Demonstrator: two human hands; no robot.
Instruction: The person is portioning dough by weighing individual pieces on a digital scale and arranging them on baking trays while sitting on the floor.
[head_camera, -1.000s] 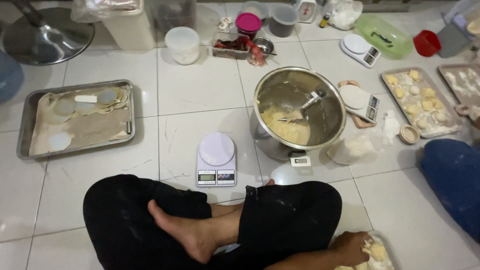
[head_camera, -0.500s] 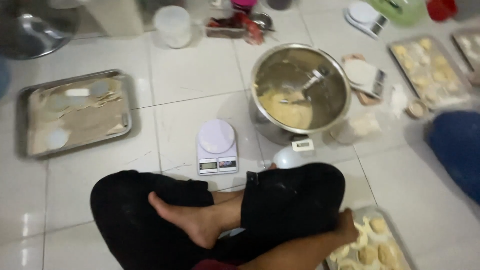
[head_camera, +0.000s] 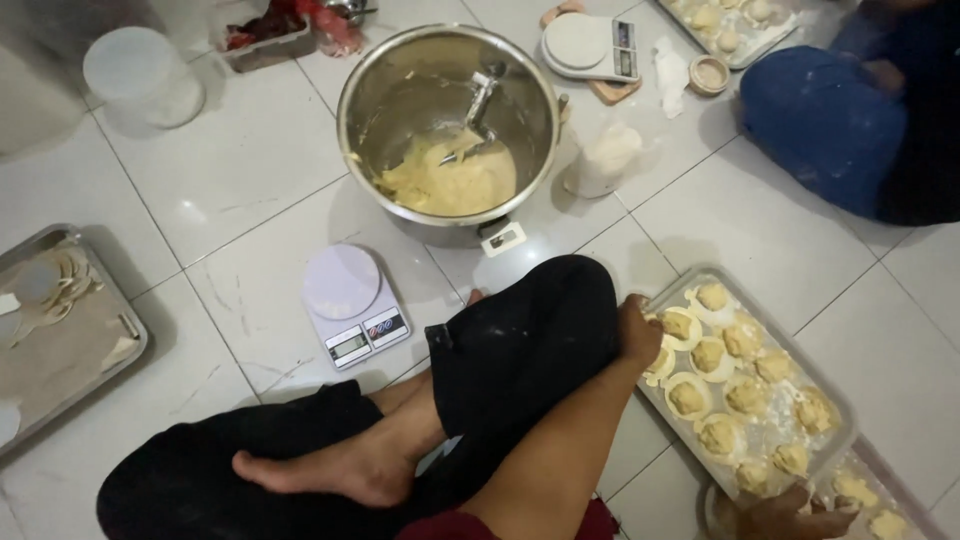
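I sit cross-legged on a white tiled floor, turned to the right. My left hand (head_camera: 640, 335) reaches across my knee and curls over the rim of a metal tray (head_camera: 848, 428) at its near-left corner. The tray holds several round dough shells with yellow filling (head_camera: 745, 395). My right hand (head_camera: 790, 515) lies at the tray's near end, at the bottom edge of the view and only partly seen.
A steel mixing bowl (head_camera: 345, 110) with yellow dough (head_camera: 450, 180) and a beater stands ahead. A white scale (head_camera: 350, 305) sits before my legs, another scale (head_camera: 590, 45) behind the bowl. A tray of flat dough discs (head_camera: 130, 340) lies left. Another person's blue-clad knee (head_camera: 820, 110) is at right.
The view has swung down and to the right, bringing the filled tray into sight. My left hand stays at the tray's edge; my right hand has come into view.
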